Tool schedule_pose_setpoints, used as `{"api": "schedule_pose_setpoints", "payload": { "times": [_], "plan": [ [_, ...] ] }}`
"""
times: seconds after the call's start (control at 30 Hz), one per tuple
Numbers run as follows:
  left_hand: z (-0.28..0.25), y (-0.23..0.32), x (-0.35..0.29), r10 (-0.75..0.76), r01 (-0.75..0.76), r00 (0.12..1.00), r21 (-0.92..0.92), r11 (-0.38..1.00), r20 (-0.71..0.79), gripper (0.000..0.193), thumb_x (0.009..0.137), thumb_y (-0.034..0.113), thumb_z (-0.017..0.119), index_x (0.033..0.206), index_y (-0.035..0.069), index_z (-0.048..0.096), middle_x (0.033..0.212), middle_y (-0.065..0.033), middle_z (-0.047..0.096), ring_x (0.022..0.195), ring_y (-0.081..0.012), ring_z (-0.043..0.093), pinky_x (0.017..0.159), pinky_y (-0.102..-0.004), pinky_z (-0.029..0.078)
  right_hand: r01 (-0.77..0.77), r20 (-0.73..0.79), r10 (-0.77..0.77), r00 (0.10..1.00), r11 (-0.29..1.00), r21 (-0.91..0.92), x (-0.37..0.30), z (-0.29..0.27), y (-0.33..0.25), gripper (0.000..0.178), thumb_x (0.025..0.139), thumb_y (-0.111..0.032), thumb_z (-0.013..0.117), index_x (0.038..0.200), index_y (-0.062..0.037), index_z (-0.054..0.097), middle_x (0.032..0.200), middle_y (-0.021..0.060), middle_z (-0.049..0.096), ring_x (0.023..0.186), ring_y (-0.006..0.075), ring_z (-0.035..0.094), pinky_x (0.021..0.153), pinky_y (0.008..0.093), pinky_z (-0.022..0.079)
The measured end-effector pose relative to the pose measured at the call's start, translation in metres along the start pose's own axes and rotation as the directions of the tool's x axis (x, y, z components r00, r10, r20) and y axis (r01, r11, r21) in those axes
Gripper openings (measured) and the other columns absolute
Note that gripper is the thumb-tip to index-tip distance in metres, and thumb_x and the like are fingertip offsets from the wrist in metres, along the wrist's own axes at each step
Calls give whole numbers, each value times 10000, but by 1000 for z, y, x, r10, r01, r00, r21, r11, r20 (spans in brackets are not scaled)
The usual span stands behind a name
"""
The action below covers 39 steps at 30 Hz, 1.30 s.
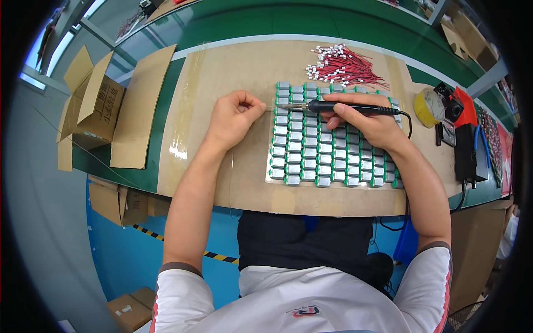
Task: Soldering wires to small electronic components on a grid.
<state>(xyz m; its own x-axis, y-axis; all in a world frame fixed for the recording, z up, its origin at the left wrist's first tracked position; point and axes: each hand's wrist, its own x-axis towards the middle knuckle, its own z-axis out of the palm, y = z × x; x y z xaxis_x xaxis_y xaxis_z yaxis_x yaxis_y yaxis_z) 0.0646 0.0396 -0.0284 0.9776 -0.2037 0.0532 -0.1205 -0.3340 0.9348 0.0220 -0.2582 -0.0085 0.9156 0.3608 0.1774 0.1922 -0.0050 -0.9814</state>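
My right hand (373, 123) grips a black soldering iron (355, 107), its metal tip pointing left over the upper left of a block of small parts. My left hand (236, 116) is closed in a pinch on a thin solder wire (231, 166); part of it hangs below the hand, and its fine end reaches toward the iron's tip. Whether tip and wire touch is too small to tell. The small grey metal parts with green edges (309, 152) stand in close rows, partly hidden under my right hand. Just beyond them lies a pile of red wires with white connectors (347, 65).
An open cardboard box (100, 108) stands at the left. At the right are a yellow tape roll (428, 108), a red container (466, 105), a black box-shaped unit (465, 158) and a blue-handled tool (484, 147). The iron's black cable (410, 125) curves around my right wrist.
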Motion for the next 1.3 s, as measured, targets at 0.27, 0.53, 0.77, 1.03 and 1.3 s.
{"api": "schedule_pose_setpoints", "payload": {
  "times": [0.27,0.53,0.77,1.03,1.3],
  "plan": [
    [1,3,0,-11,11,1000,0,1000,-18,112,883,99,742,886,9,674,753,21,632,652,-16,519,576,-180,400,26,-5,-26,1000,999,43,0,-2,4,275,1000,-62,590,1242,55,646,883,141,741,913,194,724,873,298,573],
    [-1,4,-8,-36,28,986,-50,998,-160,133,856,96,756,865,4,660,775,4,642,675,-43,546,612,-207,461,55,4,-56,998,997,62,-4,-4,6,295,1008,-57,569,1274,61,620,971,159,721,895,196,720,865,321,588],
    [4,2,-20,-38,28,996,-114,993,-87,117,870,85,737,866,7,649,746,7,628,611,-38,537,549,-196,435,75,24,-75,997,997,-6,-6,-4,0,278,995,-63,591,1242,49,650,894,131,736,886,180,720,859,308,574],
    [9,1,-20,-19,12,997,-94,996,-70,136,883,105,739,877,-4,658,721,1,623,549,-34,528,478,-200,414,79,22,-79,997,997,-10,-5,-4,5,266,970,-85,639,1205,31,684,863,119,746,853,160,720,807,279,567],
    [9,2,-20,-49,45,997,-63,997,-66,145,885,117,738,877,-9,669,721,-1,627,546,-37,521,478,-203,404,28,25,-27,999,999,-31,-5,-3,1,268,965,-94,647,1201,28,687,845,108,746,848,154,720,802,282,568]
  ]
}}
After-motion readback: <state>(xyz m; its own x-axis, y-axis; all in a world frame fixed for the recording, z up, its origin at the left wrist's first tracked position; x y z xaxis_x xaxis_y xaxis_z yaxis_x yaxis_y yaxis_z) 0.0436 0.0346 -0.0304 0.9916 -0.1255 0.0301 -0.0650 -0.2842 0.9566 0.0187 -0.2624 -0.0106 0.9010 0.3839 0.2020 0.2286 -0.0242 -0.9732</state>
